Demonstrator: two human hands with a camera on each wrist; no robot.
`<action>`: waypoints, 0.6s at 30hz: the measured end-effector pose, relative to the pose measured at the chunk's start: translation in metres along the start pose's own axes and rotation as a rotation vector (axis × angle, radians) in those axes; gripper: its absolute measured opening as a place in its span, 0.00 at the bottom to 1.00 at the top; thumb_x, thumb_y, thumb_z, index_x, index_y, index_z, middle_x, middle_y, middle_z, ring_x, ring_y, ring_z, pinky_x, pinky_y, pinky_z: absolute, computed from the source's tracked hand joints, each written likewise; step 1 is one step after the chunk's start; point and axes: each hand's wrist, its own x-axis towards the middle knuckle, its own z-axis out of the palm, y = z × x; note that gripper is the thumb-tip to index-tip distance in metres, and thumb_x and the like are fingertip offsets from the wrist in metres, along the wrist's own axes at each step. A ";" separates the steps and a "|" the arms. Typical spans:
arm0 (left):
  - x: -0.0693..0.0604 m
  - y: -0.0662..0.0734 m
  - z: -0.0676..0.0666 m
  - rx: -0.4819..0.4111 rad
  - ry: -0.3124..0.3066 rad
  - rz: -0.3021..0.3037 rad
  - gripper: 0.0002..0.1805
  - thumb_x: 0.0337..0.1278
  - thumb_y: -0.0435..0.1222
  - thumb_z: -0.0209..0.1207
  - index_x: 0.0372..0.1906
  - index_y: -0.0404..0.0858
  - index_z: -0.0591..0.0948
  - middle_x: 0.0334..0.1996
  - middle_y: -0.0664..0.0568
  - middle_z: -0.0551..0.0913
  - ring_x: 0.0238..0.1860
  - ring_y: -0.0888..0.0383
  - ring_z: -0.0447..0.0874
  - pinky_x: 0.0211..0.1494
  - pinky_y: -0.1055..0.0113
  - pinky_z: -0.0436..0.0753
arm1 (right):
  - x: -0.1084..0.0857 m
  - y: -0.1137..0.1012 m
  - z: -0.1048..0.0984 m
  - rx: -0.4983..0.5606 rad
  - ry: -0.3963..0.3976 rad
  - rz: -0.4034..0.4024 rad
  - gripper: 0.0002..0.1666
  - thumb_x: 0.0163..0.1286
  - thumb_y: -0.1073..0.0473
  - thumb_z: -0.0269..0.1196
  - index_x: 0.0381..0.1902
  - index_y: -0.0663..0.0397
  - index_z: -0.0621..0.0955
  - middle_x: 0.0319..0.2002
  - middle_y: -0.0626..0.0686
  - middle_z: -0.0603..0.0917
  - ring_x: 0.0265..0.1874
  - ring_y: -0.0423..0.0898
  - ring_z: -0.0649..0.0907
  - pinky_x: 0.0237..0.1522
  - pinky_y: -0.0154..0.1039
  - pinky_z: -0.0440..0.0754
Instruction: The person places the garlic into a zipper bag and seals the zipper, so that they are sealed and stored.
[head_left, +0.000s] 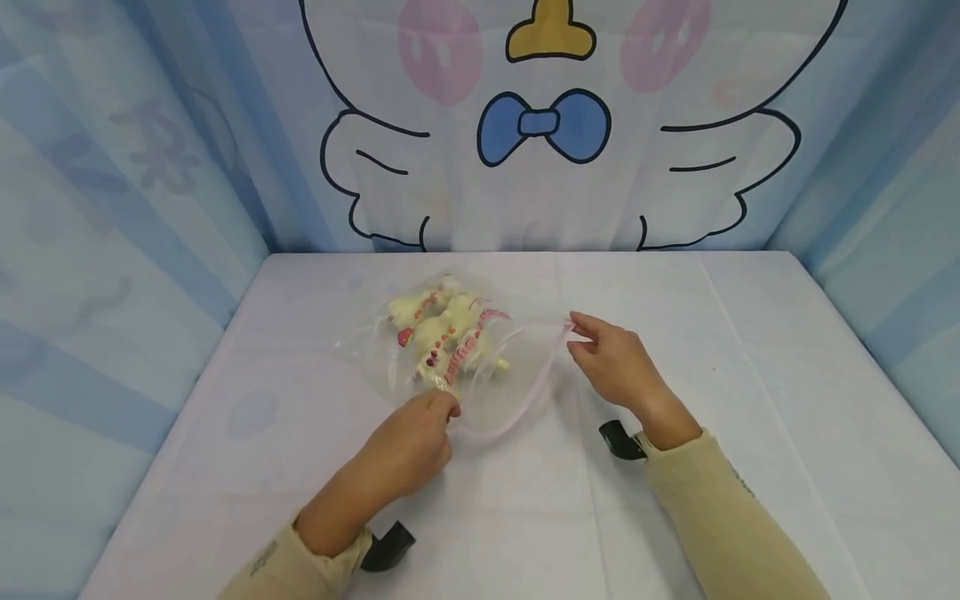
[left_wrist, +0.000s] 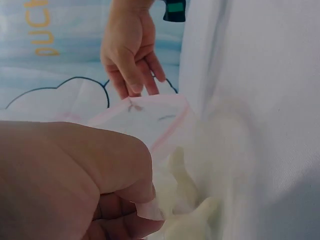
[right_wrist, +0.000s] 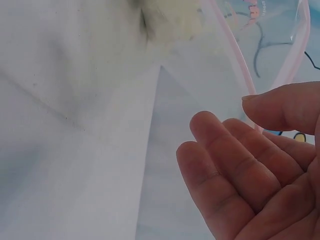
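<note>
A clear plastic bag (head_left: 390, 371) with a pink rim (head_left: 536, 387) lies on the white table, its mouth spread toward the right. Inside are several pale yellow figures (head_left: 442, 329) with red and pink markings; their exact kind is hard to tell through the plastic. My left hand (head_left: 412, 442) pinches the near side of the bag's rim between thumb and curled fingers. At the far right corner of the mouth, my right hand (head_left: 618, 367) touches the pink rim. In the right wrist view, the thumb (right_wrist: 285, 105) stands apart from the extended fingers (right_wrist: 235, 165).
The white table (head_left: 712, 333) reaches back to a curtain (head_left: 540, 192) printed with a cartoon bird and a blue bow. More blue patterned curtain (head_left: 97, 292) hangs along both sides. Black wrist mounts (head_left: 622, 440) stick out at the cuffs.
</note>
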 end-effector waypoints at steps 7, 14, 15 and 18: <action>0.005 -0.005 -0.004 0.045 0.004 -0.083 0.10 0.53 0.22 0.61 0.40 0.33 0.78 0.34 0.48 0.78 0.36 0.51 0.78 0.42 0.58 0.81 | 0.000 0.005 -0.002 -0.008 0.024 0.007 0.31 0.77 0.58 0.52 0.74 0.63 0.66 0.63 0.63 0.77 0.57 0.58 0.81 0.55 0.55 0.79; 0.008 -0.006 -0.009 0.076 -0.060 -0.166 0.09 0.58 0.27 0.65 0.40 0.35 0.77 0.32 0.50 0.77 0.34 0.54 0.76 0.40 0.59 0.81 | 0.001 0.011 -0.003 -0.015 0.048 0.012 0.30 0.77 0.59 0.52 0.73 0.64 0.67 0.62 0.64 0.78 0.56 0.58 0.82 0.53 0.55 0.80; 0.008 -0.006 -0.009 0.080 -0.066 -0.165 0.09 0.58 0.27 0.66 0.40 0.35 0.77 0.32 0.50 0.76 0.34 0.54 0.76 0.40 0.59 0.81 | 0.001 0.012 -0.003 -0.017 0.052 0.011 0.30 0.77 0.59 0.52 0.73 0.65 0.67 0.61 0.64 0.78 0.56 0.58 0.82 0.54 0.55 0.80; 0.008 -0.007 -0.009 0.088 -0.066 -0.169 0.09 0.58 0.27 0.66 0.40 0.35 0.77 0.32 0.50 0.76 0.33 0.54 0.75 0.40 0.59 0.80 | 0.003 0.014 -0.003 -0.012 0.066 0.010 0.30 0.76 0.59 0.54 0.72 0.65 0.68 0.61 0.64 0.79 0.55 0.58 0.82 0.54 0.55 0.80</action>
